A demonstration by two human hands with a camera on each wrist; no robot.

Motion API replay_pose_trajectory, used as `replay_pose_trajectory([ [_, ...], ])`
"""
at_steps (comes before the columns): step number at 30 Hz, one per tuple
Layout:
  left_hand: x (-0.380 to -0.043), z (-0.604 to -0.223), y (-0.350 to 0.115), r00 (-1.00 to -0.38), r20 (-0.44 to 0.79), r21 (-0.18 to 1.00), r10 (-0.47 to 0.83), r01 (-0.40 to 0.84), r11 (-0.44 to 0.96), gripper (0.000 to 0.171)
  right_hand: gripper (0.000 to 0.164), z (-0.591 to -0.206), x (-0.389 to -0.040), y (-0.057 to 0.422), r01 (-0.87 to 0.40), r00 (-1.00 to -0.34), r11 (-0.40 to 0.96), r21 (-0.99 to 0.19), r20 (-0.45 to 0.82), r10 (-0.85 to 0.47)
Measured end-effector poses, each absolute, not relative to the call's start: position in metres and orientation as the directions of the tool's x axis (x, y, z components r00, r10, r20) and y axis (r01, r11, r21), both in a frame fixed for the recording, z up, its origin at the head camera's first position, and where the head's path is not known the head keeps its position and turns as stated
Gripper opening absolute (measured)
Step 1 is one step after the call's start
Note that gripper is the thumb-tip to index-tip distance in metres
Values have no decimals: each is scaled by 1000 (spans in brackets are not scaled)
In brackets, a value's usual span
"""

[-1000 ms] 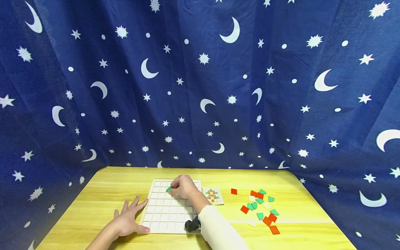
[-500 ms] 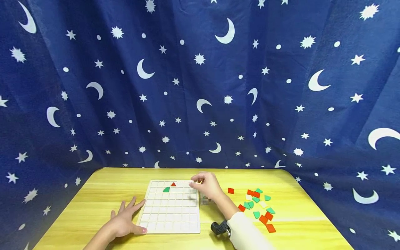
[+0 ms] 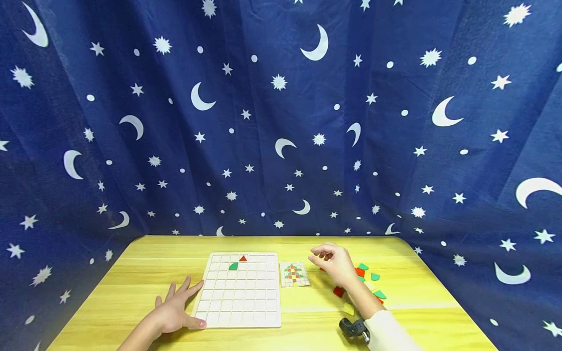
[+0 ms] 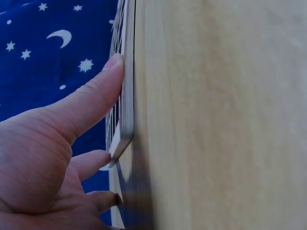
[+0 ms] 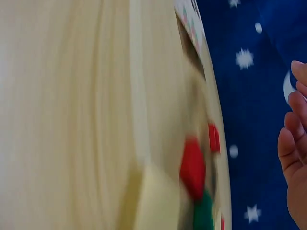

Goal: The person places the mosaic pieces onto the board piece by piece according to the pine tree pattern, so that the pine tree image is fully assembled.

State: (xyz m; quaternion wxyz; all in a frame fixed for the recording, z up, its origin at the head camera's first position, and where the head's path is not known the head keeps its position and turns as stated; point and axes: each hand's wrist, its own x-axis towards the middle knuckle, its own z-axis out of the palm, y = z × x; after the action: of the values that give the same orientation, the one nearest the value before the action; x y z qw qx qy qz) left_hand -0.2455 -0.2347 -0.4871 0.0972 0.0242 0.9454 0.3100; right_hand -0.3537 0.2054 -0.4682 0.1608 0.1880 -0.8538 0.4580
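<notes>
just right of spread left hand (image 3: 175,310), gridded board (image 3: 241,294) touching it, colored tiles (image 3: 375,277) near loosely curled right hand (image 3: 337,263)

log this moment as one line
left hand: touching grid board; right hand: near loose tiles, none seen held; on board: red triangle, green tile; pattern card: beside board

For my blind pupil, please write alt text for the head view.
A left hand touches a grid board bearing a red triangle and a green piece; a right hand hovers by loose pieces, a pattern card between.
</notes>
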Motion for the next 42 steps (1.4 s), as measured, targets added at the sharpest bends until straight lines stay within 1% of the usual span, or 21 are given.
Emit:
replay_pose_trajectory([
  [3,-249,-492,-237,-979,-176,595,102,-23,803,116,13,-469,-352,232,-432,-891,538,-724,434,-131],
  [10,-252,-496,-238,-979,-181,601,98,-31,799,118,14,-469,-351,294,-380,-897,635,-672,436,-76],
  [15,-247,-488,-234,-979,-177,594,98,-27,804,116,21,-471,-344,332,-300,-930,685,-664,362,-57],
  [19,-247,-487,-234,-977,-189,594,96,-36,804,117,25,-478,-341,357,-253,-949,720,-647,312,-53],
  [22,-248,-487,-234,-976,-196,598,93,-44,801,119,26,-483,-340,367,-216,-960,741,-636,278,-42],
  [27,-246,-485,-233,-979,-184,591,93,-35,806,115,31,-486,-337,375,-138,-980,783,-607,196,-20],
  [29,-246,-486,-233,-979,-183,589,92,-34,807,114,32,-486,-336,377,-119,-983,803,-583,182,-13],
  [32,-246,-487,-234,-979,-182,590,92,-34,807,116,34,-487,-336,377,-81,-986,829,-553,168,15],
  [38,-247,-488,-236,-976,-195,608,99,-41,793,120,37,-487,-337,375,-63,-987,849,-524,159,25],
  [42,-246,-487,-235,-979,-178,607,100,-29,794,117,32,-488,-338,374,-72,-988,843,-533,155,14],
])
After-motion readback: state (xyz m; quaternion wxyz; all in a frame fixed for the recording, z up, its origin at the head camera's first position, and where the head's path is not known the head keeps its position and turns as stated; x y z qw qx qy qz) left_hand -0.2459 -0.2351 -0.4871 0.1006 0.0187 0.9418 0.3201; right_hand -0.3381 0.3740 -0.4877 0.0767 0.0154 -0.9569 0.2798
